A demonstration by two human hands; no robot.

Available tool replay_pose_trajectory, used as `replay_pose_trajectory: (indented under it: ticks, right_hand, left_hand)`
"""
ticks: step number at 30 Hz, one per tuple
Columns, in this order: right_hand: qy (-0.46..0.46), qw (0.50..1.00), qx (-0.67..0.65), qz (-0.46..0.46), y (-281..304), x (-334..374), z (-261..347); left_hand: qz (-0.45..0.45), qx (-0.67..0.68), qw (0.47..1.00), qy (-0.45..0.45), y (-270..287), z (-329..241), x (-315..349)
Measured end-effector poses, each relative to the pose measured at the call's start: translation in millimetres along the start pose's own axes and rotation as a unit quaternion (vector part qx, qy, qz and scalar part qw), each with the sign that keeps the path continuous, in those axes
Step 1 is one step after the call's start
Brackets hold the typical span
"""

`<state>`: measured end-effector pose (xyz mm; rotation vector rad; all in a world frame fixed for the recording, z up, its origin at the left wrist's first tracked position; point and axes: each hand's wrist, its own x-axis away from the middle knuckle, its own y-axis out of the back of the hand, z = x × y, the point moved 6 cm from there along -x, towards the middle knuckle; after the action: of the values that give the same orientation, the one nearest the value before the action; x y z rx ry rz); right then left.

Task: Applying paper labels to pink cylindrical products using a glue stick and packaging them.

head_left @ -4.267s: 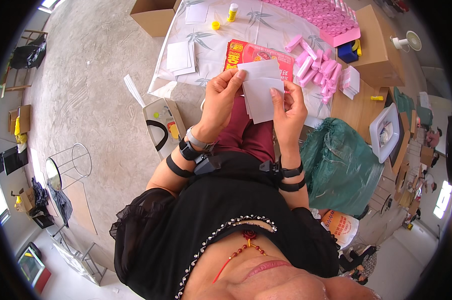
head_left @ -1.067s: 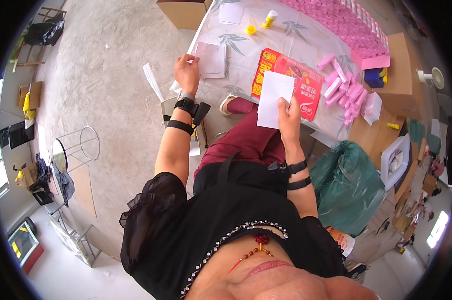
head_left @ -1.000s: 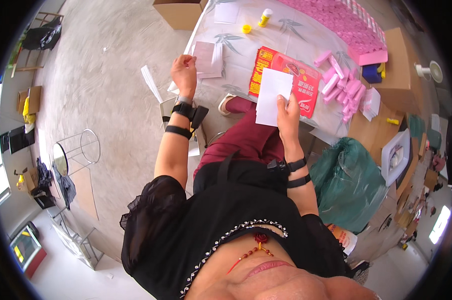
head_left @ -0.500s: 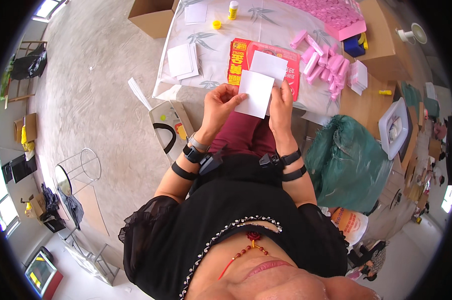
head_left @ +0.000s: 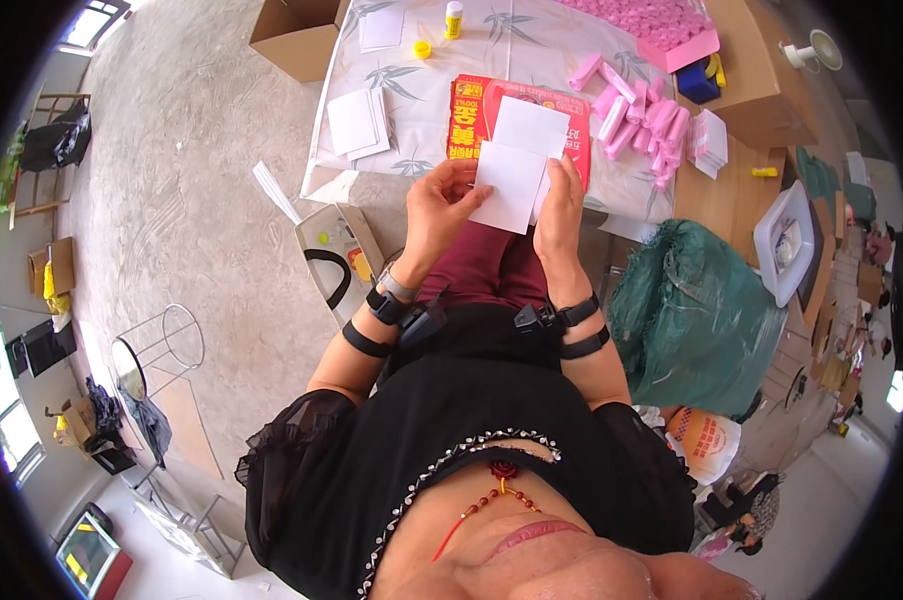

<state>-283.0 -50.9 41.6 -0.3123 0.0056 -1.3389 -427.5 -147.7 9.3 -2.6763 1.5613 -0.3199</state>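
Observation:
My left hand (head_left: 439, 208) pinches the left edge of a blank white card (head_left: 509, 188), thumb on top. At its right edge is my right hand (head_left: 559, 218), with the fingers pressed together against a strip of white that shows from under the card. Whether that strip is a second layer or a fold, I cannot tell. Just beyond, another white card (head_left: 531, 126) lies on a red and yellow printed sheet (head_left: 467, 100), its near end overlapped by the held card.
On the patterned tablecloth (head_left: 411, 120) are white cards (head_left: 358, 122), a glue stick (head_left: 453, 20), its yellow cap (head_left: 422, 49) and pink rolled packets (head_left: 631, 115). A card stack (head_left: 708, 143) stands at right. Nearby are a cardboard box (head_left: 296, 40) and a green sack (head_left: 691, 320).
My right hand's fingers have straightened somewhat along the card's right edge, and more white shows beside them. The left hand keeps its pinch. The whole view has shifted slightly.

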Motion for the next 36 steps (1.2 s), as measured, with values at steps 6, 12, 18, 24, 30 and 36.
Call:
replay_pose_trajectory:
  ticks: [6, 12, 18, 24, 30, 36]
  right_hand:
    - [0.016, 1.000, 0.007, 0.009, 8.5, -7.0, -16.5]
    - [0.019, 1.000, 0.022, 0.006, -1.5, -0.4, -10.3]
    - [0.011, 1.000, 0.021, 0.001, 0.1, -3.0, -13.7]
    - [0.039, 0.997, 0.060, 0.025, -1.2, -6.9, -14.7]
    - [0.043, 0.995, 0.085, 0.035, 2.7, -9.7, -20.1]
    - [0.028, 0.995, 0.093, 0.036, -0.8, -7.3, -18.7]
  left_hand:
    - [-0.003, -0.029, 1.000, -0.005, -0.6, -1.3, 0.5]
    - [-0.010, -0.086, 0.996, -0.005, 0.2, -4.6, 2.3]
    - [-0.011, -0.121, 0.993, -0.006, -0.5, -8.8, 1.9]
    - [-0.013, -0.132, 0.991, -0.007, -0.6, -8.2, -0.5]
    - [-0.008, -0.169, 0.985, -0.015, -3.3, -18.1, 2.1]
    - [-0.037, -0.065, 0.996, -0.056, -6.8, -18.0, -16.5]
